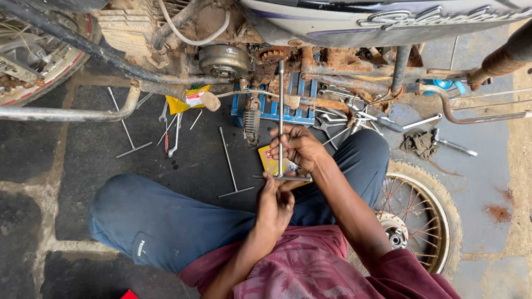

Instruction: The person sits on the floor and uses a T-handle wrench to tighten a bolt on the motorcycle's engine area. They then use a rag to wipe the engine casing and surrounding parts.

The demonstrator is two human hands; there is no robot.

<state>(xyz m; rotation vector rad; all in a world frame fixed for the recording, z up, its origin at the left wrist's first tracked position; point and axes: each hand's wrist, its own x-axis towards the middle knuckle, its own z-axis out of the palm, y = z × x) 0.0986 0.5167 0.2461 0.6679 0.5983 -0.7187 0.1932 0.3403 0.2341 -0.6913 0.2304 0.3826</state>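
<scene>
The right hand (299,147) has its fingers closed around the shaft of a long T-wrench (281,111), a little above the crossbar. The left hand (275,202) sits just below, its fingers pinched on the crossbar at the wrench's near end. The shaft runs straight up from both sets of fingers to the rusty underside of a motorcycle (332,61), where its far tip meets the engine area beside a round grey cover (223,60). Just under the right fingers a yellow packet (267,160) lies on the floor (83,149), partly hidden by the hand. Left of the fingers a second T-wrench (230,166) lies flat, and farther left a third (126,130) lies near a few spanners (169,130) and a yellow bag (185,101). Beyond the fingers, a blue tray (266,108) sits under the frame. To the right of the fingers more loose tools (343,119) and a dark rag (419,143) lie on the floor, and a spoked wheel (421,213) lies flat beside the person's knee.
</scene>
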